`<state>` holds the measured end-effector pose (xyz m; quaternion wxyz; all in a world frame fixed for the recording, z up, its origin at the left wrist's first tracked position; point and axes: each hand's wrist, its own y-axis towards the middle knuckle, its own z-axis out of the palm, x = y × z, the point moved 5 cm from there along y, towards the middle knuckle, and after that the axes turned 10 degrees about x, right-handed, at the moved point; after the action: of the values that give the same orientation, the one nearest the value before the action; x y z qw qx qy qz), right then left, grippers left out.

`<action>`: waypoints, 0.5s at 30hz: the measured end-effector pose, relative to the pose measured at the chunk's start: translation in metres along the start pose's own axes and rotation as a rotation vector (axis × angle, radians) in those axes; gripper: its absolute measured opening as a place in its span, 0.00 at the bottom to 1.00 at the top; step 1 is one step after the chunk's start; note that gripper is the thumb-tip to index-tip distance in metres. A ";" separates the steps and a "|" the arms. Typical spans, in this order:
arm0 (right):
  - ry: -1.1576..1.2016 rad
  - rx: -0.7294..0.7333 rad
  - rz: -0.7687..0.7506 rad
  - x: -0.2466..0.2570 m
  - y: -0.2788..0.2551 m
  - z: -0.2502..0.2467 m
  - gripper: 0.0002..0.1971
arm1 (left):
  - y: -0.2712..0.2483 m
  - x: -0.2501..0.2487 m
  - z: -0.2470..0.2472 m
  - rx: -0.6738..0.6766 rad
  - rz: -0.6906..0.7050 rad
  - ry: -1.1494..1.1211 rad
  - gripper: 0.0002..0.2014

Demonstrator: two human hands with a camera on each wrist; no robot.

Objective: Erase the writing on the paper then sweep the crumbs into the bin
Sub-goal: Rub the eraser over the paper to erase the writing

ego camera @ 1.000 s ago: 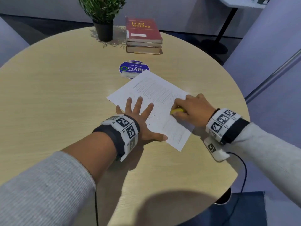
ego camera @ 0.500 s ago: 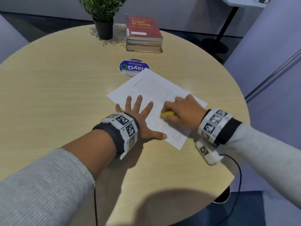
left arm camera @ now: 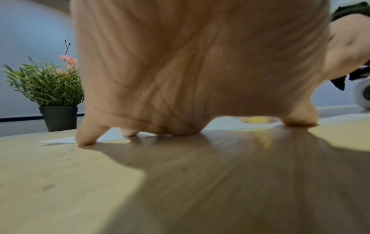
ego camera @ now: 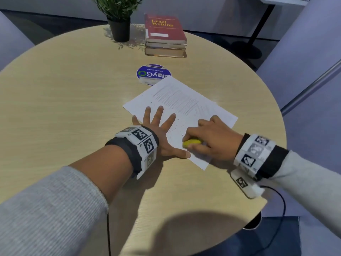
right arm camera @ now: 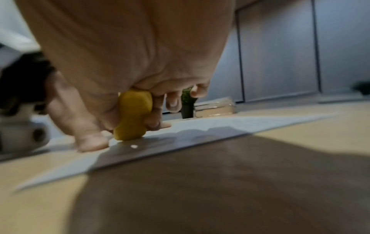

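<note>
Since a second ago the right hand [ego camera: 212,139] has slid the yellow eraser [ego camera: 191,143] along the paper [ego camera: 184,102] toward the near edge of the table [ego camera: 64,93], ending just beside the left thumb; the left hand [ego camera: 158,133] has stayed put.

Nearest, the risk lies at the paper's near corner, where the eraser now rubs. That corner sits beyond the left palm's hold, so a hard stroke could, I judge, buckle or tear it, or scatter the dark crumbs [ego camera: 173,126] off the sheet onto the table. No bin shows in any view, so sweeping later will need a target I cannot place.

The right hand pinches the eraser between thumb and curled fingers, its lower end pressed on the sheet, wrist low. The left hand lies flat, fingers spread, palm at the paper's left edge. Farther off, faint writing [ego camera: 177,98] remains on the paper's far half, so erasing looks unfinished.
</note>
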<state>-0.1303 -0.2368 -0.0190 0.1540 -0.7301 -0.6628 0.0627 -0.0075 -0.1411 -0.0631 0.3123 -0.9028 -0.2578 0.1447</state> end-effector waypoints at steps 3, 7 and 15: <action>-0.023 -0.010 0.222 -0.036 0.004 -0.018 0.10 | 0.000 0.001 0.001 -0.013 0.003 -0.005 0.66; -0.037 -0.013 0.067 -0.004 0.000 -0.002 0.11 | 0.001 -0.001 0.000 -0.006 -0.002 0.008 0.67; -0.103 -0.026 0.265 -0.057 0.003 -0.011 0.12 | -0.002 0.000 -0.002 -0.027 -0.013 0.035 0.66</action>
<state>-0.1312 -0.2952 -0.0160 0.1006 -0.8091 -0.5682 0.1112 -0.0073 -0.1405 -0.0608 0.3052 -0.9077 -0.2600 0.1235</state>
